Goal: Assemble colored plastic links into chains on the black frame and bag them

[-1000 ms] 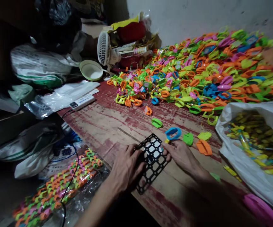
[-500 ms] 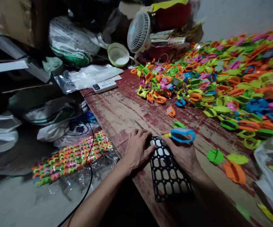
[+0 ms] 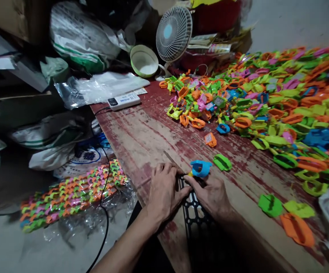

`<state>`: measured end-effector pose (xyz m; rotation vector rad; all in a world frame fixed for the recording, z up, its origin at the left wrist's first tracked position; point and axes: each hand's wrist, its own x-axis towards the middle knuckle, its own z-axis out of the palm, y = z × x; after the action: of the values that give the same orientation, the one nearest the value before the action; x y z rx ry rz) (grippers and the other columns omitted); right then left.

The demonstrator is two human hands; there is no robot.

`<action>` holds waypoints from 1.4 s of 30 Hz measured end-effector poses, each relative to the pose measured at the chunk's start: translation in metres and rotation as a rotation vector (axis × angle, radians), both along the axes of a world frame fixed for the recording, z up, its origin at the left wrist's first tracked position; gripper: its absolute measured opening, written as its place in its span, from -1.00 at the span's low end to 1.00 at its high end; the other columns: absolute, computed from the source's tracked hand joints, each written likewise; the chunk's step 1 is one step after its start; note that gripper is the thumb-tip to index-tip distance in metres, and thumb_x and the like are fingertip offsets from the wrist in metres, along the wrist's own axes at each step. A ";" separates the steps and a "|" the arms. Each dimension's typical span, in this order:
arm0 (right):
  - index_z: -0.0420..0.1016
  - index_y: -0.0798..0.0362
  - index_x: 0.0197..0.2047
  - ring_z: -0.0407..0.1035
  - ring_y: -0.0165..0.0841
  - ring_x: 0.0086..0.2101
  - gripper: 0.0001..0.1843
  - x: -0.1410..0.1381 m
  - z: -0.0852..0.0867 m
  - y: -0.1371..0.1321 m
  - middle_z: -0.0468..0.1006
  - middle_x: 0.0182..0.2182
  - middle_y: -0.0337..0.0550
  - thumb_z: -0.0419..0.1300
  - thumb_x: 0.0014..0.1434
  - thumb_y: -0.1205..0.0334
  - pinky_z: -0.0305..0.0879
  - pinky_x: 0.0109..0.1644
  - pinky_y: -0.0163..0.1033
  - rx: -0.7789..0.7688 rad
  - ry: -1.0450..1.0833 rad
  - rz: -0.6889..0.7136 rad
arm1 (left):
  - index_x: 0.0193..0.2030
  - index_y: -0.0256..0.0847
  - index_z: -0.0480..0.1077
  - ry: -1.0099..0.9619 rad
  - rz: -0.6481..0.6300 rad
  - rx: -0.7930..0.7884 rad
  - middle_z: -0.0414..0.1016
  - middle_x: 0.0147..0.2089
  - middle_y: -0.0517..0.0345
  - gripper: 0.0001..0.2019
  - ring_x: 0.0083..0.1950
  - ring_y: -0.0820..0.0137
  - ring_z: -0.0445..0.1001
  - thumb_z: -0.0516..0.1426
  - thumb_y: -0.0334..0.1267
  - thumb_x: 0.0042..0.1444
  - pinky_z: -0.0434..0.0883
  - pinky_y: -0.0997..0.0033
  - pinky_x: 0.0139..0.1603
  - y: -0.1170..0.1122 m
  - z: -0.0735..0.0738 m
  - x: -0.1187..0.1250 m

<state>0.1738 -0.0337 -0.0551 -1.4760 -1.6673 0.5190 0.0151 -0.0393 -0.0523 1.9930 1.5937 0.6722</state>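
A black plastic grid tray (image 3: 196, 220) lies on the worn red wooden table (image 3: 141, 136) near its front edge. My left hand (image 3: 164, 193) rests on the tray's left side, fingers curled against it. My right hand (image 3: 210, 195) pinches a blue plastic ring piece (image 3: 200, 168) with a small yellow part at the tray's far end. Loose green (image 3: 222, 162) and orange pieces (image 3: 210, 139) lie just beyond.
A big heap of coloured plastic pieces (image 3: 280, 102) covers the table's right and far side. At the back stand a small white fan (image 3: 173, 34), a pale bowl (image 3: 144, 60) and a power bank (image 3: 123, 101). Bags and a packed bundle of pieces (image 3: 73, 193) lie on the floor at left.
The view has swung left and closer. Both hands have slid to the tray's far end, and the blue piece has tilted and come down toward the grid.
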 end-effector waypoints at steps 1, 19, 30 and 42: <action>0.62 -0.01 -0.42 0.56 -0.18 -0.35 -0.73 0.000 0.002 0.000 0.67 -0.39 -0.06 0.27 0.08 -0.03 0.51 -0.19 -0.11 -0.035 0.044 -0.016 | -0.06 -0.18 0.47 -0.006 0.006 -0.007 0.47 0.05 0.01 -0.73 0.13 0.09 0.32 0.31 -0.20 0.11 0.31 -0.05 0.19 0.000 0.000 0.000; 0.63 -0.03 -0.38 0.49 -0.33 -0.55 -0.82 -0.006 -0.005 -0.001 0.63 -0.53 -0.21 0.27 0.22 0.12 0.49 -0.36 -0.27 0.250 -0.324 0.068 | -0.07 -0.23 0.48 -0.001 0.017 -0.084 0.49 0.05 -0.02 -0.66 0.11 0.03 0.32 0.34 -0.18 0.02 0.31 -0.07 0.18 0.003 -0.001 0.002; 0.50 0.06 0.03 0.58 -0.22 -0.15 -0.75 -0.008 0.002 -0.007 0.66 -0.15 -0.03 0.07 0.36 0.28 0.51 -0.06 -0.16 0.312 -0.342 0.171 | 0.12 -0.20 0.39 -0.257 -0.065 0.066 0.55 -0.02 -0.01 -0.59 0.02 0.13 0.41 0.18 -0.38 0.09 0.32 0.05 0.11 0.000 -0.003 -0.002; 0.35 0.17 0.26 0.31 -0.02 0.16 -0.45 0.018 -0.035 -0.064 0.50 0.16 0.13 0.04 0.26 0.14 0.05 0.21 0.08 0.564 -0.886 -0.040 | -0.38 -0.20 0.46 -0.334 -0.065 0.059 0.46 -0.42 0.17 -0.69 -0.37 0.36 0.37 0.03 -0.14 0.31 0.25 0.45 -0.32 0.001 0.007 -0.005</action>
<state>0.1916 -0.0974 -0.0897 -1.3590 -2.1726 -0.7008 0.0100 -0.0378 -0.0455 1.8474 1.3196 0.9786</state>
